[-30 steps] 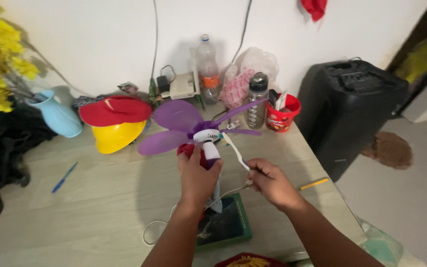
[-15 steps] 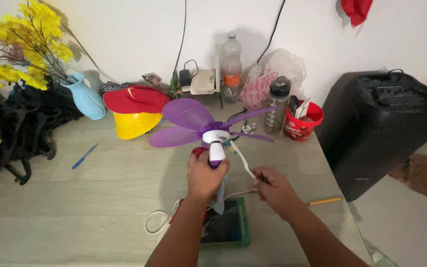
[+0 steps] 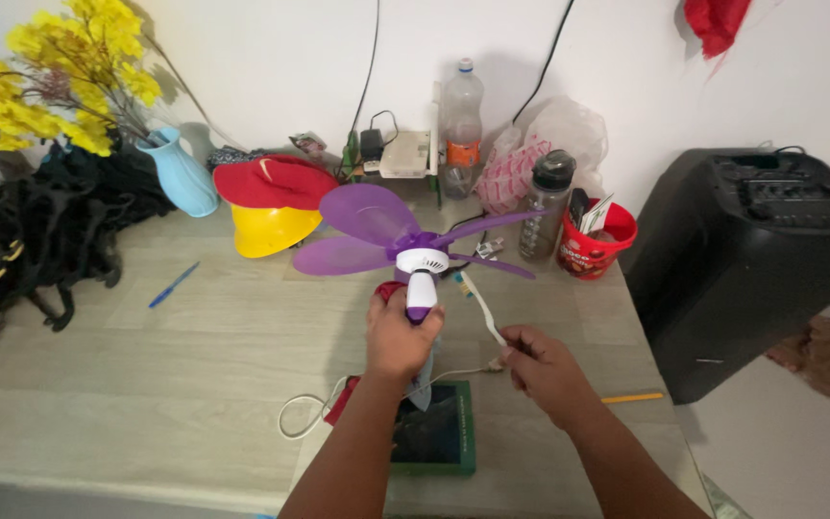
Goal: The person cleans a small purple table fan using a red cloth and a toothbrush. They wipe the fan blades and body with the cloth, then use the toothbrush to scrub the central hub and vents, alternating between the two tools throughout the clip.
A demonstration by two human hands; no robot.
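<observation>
My left hand (image 3: 399, 334) grips the white and purple body of a small fan (image 3: 419, 263) with purple blades, held upright above the table. My right hand (image 3: 542, 363) pinches the handle of a white toothbrush (image 3: 481, 308), whose bristle end rests near the fan's hub. A white cable (image 3: 317, 413) runs from under the fan and loops on the table. A red cloth shows behind my left hand.
A dark green book (image 3: 436, 432) lies under my wrists. A yellow hard hat (image 3: 272, 229) under a red cap, a blue vase (image 3: 186, 175) of yellow flowers, bottles (image 3: 460, 129), a red cup (image 3: 596, 242), a blue pen (image 3: 175, 285), a pencil (image 3: 631, 397) and a black speaker (image 3: 759, 248) surround me.
My view has swung left and back, so the flowers and vase show more. Both hands keep their grip; the fan and toothbrush stay together.
</observation>
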